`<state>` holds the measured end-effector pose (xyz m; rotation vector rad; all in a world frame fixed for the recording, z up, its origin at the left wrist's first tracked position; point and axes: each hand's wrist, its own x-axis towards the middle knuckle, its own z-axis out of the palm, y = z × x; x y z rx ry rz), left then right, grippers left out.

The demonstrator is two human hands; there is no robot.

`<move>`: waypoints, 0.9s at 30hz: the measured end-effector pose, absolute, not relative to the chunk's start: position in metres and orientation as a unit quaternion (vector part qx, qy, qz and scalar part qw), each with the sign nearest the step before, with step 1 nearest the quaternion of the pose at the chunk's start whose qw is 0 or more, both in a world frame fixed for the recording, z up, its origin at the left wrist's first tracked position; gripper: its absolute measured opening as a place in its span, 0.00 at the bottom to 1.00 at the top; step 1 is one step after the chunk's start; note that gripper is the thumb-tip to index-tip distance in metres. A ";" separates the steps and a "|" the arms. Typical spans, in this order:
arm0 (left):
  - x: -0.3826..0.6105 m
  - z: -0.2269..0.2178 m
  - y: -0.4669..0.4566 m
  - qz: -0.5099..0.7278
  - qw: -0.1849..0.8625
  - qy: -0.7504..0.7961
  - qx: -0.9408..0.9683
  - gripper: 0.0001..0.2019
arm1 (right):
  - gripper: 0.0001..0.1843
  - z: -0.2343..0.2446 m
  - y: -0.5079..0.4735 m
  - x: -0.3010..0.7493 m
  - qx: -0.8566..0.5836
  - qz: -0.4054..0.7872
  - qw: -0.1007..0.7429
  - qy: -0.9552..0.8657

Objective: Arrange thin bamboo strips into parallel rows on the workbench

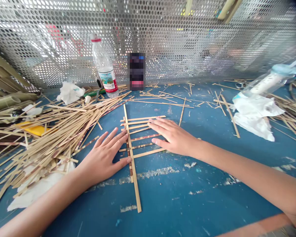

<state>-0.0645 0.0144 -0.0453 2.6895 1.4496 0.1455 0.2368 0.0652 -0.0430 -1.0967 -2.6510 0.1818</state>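
Observation:
Several thin bamboo strips (148,153) lie crosswise on the blue table, crossing two lengthwise strips. The longer lengthwise strip (135,184) reaches toward the table's near side; a darker, brown-mottled strip (131,169) runs close along its left. My left hand (111,151) lies flat with fingers spread, its fingertips touching the left edge of these crossed strips. Across from it, my right hand (171,135) rests with fingers stretched out over the right ends of the crosswise strips, hiding some of them. Neither hand grips anything.
A large heap of loose bamboo strips (64,131) spreads at left, with a yellow object (33,128) among it. A plastic bottle (106,72) and a blurred phone-like screen (137,70) stand before the perforated metal panel (167,42). Crumpled tissue (259,113) and a lidded cup (273,79) are at right.

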 end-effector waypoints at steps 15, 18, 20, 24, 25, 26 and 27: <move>-0.065 -0.042 0.013 0.036 0.066 0.489 0.869 0.36 | 0.37 -0.058 0.062 0.233 -0.401 0.096 0.071 -0.908; -0.067 -0.041 0.013 0.047 0.078 0.494 0.864 0.34 | 0.38 -0.056 0.062 0.232 -0.408 0.099 0.060 -0.906; -0.067 -0.040 0.012 0.054 0.084 0.492 0.865 0.34 | 0.38 -0.055 0.062 0.232 -0.412 0.104 0.057 -0.904; -0.065 -0.040 0.010 0.073 0.065 0.473 0.875 0.35 | 0.36 -0.053 0.062 0.232 -0.413 0.108 0.069 -0.902; -0.065 -0.040 0.009 0.078 0.057 0.472 0.876 0.34 | 0.36 -0.053 0.062 0.233 -0.413 0.108 0.070 -0.902; -0.064 -0.040 0.009 0.083 0.048 0.474 0.875 0.32 | 0.36 -0.054 0.062 0.233 -0.413 0.108 0.072 -0.902; -0.064 -0.040 0.008 0.088 0.040 0.478 0.873 0.30 | 0.35 -0.055 0.062 0.233 -0.412 0.107 0.074 -0.902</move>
